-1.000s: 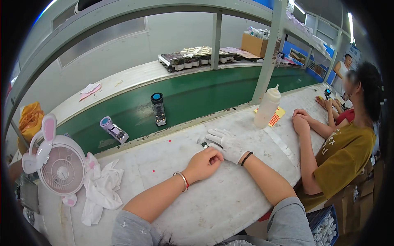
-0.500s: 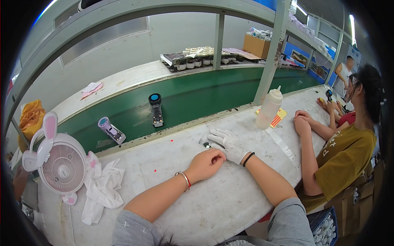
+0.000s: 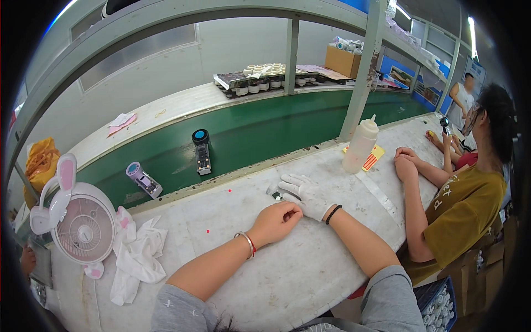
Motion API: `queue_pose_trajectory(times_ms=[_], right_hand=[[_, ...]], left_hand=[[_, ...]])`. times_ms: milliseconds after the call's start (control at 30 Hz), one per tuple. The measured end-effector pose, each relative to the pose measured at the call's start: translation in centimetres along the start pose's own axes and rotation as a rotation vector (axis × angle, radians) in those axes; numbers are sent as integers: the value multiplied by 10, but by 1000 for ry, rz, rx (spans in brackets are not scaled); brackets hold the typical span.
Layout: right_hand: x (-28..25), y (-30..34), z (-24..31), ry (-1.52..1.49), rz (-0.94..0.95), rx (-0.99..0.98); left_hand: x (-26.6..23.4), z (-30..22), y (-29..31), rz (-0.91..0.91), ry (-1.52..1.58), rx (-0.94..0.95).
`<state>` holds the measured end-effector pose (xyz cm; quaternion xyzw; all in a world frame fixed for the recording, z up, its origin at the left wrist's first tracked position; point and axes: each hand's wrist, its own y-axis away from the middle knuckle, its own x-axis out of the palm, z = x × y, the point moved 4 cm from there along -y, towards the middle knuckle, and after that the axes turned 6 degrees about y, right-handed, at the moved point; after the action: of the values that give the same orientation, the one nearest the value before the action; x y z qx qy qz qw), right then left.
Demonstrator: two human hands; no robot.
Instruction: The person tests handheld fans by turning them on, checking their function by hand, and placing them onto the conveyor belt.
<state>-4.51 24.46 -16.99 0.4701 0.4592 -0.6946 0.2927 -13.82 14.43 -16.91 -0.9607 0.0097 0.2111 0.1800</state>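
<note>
My left hand (image 3: 276, 222) is bare and rests on the worktable (image 3: 260, 282), its fingers curled into a loose fist with nothing showing in it. A metal bangle and a red string circle that wrist. Touching or almost touching it, my right hand (image 3: 307, 197) wears a white glove and lies flat with fingers stretched out. A black beaded bracelet is on the right wrist. Beside the gloved thumb sits a small dark-and-white piece (image 3: 277, 196), too small to name. Beyond, a black handheld device (image 3: 202, 152) and a purple one (image 3: 143, 180), both with blue round ends, lie on the green conveyor belt (image 3: 254, 124).
A rabbit-eared fan (image 3: 84, 229) and a crumpled white cloth (image 3: 139, 260) stand at left. A squeeze bottle (image 3: 361, 146) stands on the right near a yellow sticker sheet (image 3: 374, 158). A co-worker (image 3: 459, 216) sits close on my right, hands together. A metal post (image 3: 365, 72) rises behind the bottle.
Both devices on the green belt have shifted a little to the left and nearer. My hands hold the same pose.
</note>
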Motion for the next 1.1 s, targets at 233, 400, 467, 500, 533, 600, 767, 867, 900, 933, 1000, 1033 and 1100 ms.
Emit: queue_pose_trajectory(times_ms=[233, 400, 467, 500, 533, 600, 767, 867, 900, 933, 1000, 1033, 1100], right_hand=[[-15, 9, -2, -12, -136, -63], [-5, -4, 5, -29, -122, -90], [-10, 0, 5, -13, -111, -74], [-11, 3, 2, -50, -59, -42], [-11, 5, 0, -92, -7, -16], [-10, 10, -4, -63, -6, -8], [-7, 7, -2, -35, -13, -1], [-10, 5, 0, -37, 43, 10], [-9, 5, -1, -45, 34, 17], [-9, 5, -1, -53, 26, 25], [-6, 6, -3, -36, -15, 1], [-5, 7, -4, -18, -58, -21], [-6, 7, -3, -27, -53, -13]], left_hand=[[11, -2, -9, -17, 13, 49], [1, -1, -2, 19, 17, 24], [2, 3, -2, -17, 41, -68], [7, -1, -5, 2, 43, -55], [10, -3, -6, 13, 53, -66], [13, -7, -7, 19, 58, -78], [9, -3, -6, 23, 64, -72], [8, -4, -6, 18, 65, -73], [8, -3, -5, 16, 64, -76], [8, -1, -6, 17, 71, -73], [9, -1, -6, 15, 79, -70], [9, -3, -7, 22, 70, -77], [9, -2, -6, 25, 61, -85]])
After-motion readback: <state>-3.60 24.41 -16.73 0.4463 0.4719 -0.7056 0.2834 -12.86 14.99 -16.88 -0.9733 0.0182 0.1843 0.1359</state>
